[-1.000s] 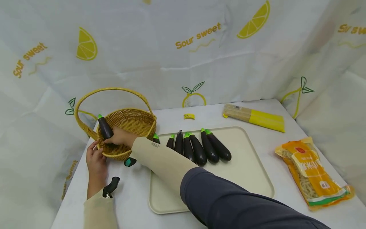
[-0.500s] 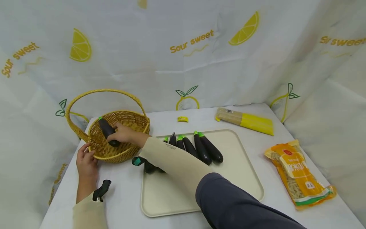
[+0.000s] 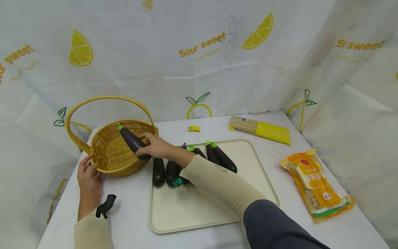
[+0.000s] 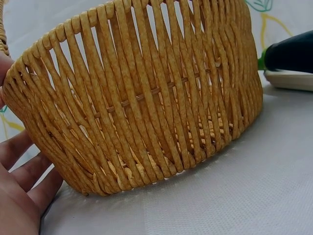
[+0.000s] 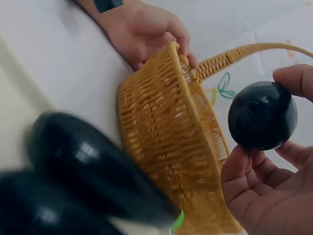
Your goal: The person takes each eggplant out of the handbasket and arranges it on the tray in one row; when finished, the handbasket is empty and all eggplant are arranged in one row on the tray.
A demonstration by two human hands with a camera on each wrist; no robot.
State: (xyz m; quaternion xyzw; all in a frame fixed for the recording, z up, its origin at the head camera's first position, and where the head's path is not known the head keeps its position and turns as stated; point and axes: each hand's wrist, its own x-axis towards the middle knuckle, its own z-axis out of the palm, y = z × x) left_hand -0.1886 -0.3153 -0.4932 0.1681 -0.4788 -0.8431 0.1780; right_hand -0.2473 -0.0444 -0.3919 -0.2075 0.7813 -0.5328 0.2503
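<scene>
My right hand [image 3: 160, 148] holds a dark eggplant [image 3: 132, 140] by its thick end, between thumb and fingers. The eggplant's green-capped end points up and left over the wicker basket [image 3: 125, 171]. In the right wrist view its round end [image 5: 262, 115] faces the camera, gripped on opposite sides. My left hand [image 3: 89, 181] grips the basket's left rim; in the left wrist view its fingers [image 4: 41, 183] lie against the outer wall. Several more eggplants [image 3: 159, 173] lie on the beige tray [image 3: 192, 211], partly hidden by the right forearm.
The basket's tall arched handle [image 3: 107, 98] rises above it. A small yellow packet [image 3: 194, 128] lies behind the tray. At the right are a long yellow-and-clear noodle pack [image 3: 259, 129] and an orange food bag [image 3: 315, 185]. A printed white curtain [image 3: 140, 52] hangs behind.
My right hand has drawn the eggplant up and rightward, from inside the basket to over its right rim. My left hand stays at the rim. The head view has shifted slightly.
</scene>
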